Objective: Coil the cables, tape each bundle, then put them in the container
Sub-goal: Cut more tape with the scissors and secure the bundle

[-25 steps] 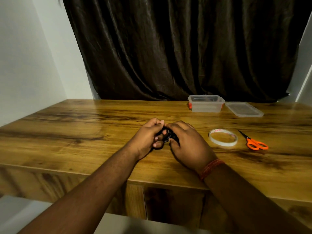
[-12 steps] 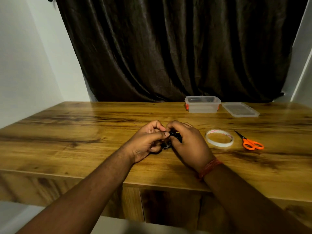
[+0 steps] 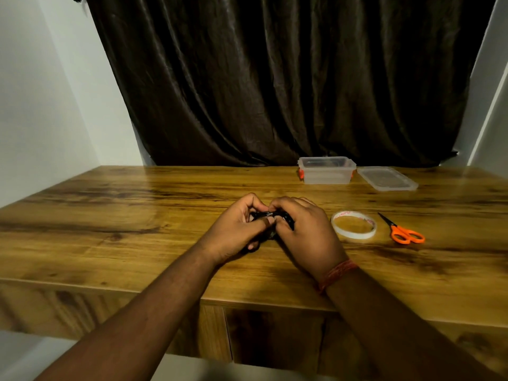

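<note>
1. My left hand (image 3: 233, 229) and right hand (image 3: 305, 232): both pinch the black cable bundle (image 3: 270, 215) just above the table (image 3: 110, 229).
2. Bundle: I judge it light, springy, prone to uncoil; best held across the loops.
3. Tape roll (image 3: 353, 225), orange scissors (image 3: 404, 232): right of my hands.
4. Clear container (image 3: 326, 171), lid (image 3: 387, 178) beside it: far edge.

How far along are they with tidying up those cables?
Early or midway. Done: the clear plastic container stands open, its lid beside it; whether anything lies inside is unclear. In hand: the left hand and right hand both grip a small black cable bundle. Left: taping it, since the white tape roll and orange-handled scissors lie untouched, then boxing it.
</note>
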Demonstrator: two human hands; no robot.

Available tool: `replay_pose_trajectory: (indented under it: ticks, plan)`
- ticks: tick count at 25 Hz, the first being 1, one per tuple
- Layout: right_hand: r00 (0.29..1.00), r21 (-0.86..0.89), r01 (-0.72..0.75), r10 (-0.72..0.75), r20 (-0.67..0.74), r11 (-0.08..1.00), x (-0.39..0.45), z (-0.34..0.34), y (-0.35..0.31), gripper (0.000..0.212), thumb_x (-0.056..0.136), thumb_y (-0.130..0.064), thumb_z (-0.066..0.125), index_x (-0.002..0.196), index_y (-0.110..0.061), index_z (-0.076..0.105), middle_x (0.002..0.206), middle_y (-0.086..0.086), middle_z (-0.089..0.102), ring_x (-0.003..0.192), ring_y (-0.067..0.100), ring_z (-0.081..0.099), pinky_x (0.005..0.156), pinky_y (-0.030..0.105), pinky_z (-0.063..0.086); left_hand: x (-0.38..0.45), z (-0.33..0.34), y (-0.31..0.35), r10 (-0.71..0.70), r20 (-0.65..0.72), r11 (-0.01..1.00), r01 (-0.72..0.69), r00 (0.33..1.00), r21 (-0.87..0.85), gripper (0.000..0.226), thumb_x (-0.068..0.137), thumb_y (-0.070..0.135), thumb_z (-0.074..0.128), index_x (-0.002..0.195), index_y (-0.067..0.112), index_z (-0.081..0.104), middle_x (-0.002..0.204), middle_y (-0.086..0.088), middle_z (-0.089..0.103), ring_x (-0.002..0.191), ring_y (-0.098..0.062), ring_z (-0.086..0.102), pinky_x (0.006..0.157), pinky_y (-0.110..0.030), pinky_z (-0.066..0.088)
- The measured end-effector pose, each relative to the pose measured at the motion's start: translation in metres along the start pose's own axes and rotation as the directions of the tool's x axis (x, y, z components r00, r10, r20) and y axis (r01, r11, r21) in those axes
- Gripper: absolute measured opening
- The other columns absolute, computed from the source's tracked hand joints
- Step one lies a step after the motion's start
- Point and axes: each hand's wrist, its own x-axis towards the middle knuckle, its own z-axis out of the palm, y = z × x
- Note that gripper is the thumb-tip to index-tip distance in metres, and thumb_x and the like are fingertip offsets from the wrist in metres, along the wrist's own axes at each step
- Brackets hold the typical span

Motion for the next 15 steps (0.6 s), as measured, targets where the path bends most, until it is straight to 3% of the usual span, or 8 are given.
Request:
replay_pose_trajectory:
  ticks: [3, 6, 9, 15]
  plan:
    - [1.0, -0.011, -0.01, 0.011, 0.003, 1.0, 0.0, -0.002, 0.0, 0.026, 0.084, -0.009, 0.062, 0.108, -0.019, 0.065, 0.105, -0.003, 0.066, 0.1, 0.015, 0.054, 0.081, 0.024, 0.039, -0.003, 0.001, 0.0, 0.054, -0.064, 0.963, -0.035, 0.996, 0.266, 0.015, 0.095, 0.014, 0.063, 0.089, 0.023, 0.052, 0.085, -0.012, 0.067, 0.046, -0.024, 0.056, 0.042, -0.036, 0.046]
    - [1.0, -0.028, -0.014, 0.014, 0.004, 1.0, 0.0, -0.003, 0.001, 0.021, 0.085, -0.009, 0.061, 0.104, -0.019, 0.061, 0.101, -0.004, 0.062, 0.096, 0.014, 0.051, 0.075, 0.023, 0.034, -0.005, 0.008, 0.004, 0.221, -0.095, 0.822, -0.133, 0.971, 0.554, 0.012, 0.093, 0.014, 0.064, 0.092, 0.017, 0.052, 0.089, -0.007, 0.066, 0.061, -0.022, 0.067, 0.048, -0.044, 0.057]
    - [1.0, -0.05, 0.019, -0.019, -0.008, 0.999, 0.0, -0.003, 0.001, 0.021, 0.083, -0.007, 0.06, 0.099, -0.019, 0.056, 0.096, -0.006, 0.056, 0.093, 0.015, 0.048, 0.072, 0.023, 0.03, -0.002, 0.011, 0.006, 0.385, -0.014, 0.57, -0.226, 0.923, 0.79, 0.012, 0.09, 0.018, 0.064, 0.092, 0.018, 0.052, 0.085, 0.001, 0.061, 0.074, -0.014, 0.06, 0.063, -0.042, 0.052]
    - [1.0, -0.068, 0.026, -0.025, 0.007, 0.997, -0.001, -0.003, -0.003, 0.017, 0.086, -0.009, 0.056, 0.097, -0.021, 0.05, 0.096, -0.005, 0.051, 0.091, 0.014, 0.044, 0.074, 0.028, 0.037, -0.005, 0.019, 0.008, 0.436, 0.02, 0.436, -0.231, 0.9, 0.87, 0.023, 0.093, 0.02, 0.058, 0.091, 0.031, 0.038, 0.087, 0.013, 0.046, 0.077, -0.011, 0.052, 0.062, -0.025, 0.037]
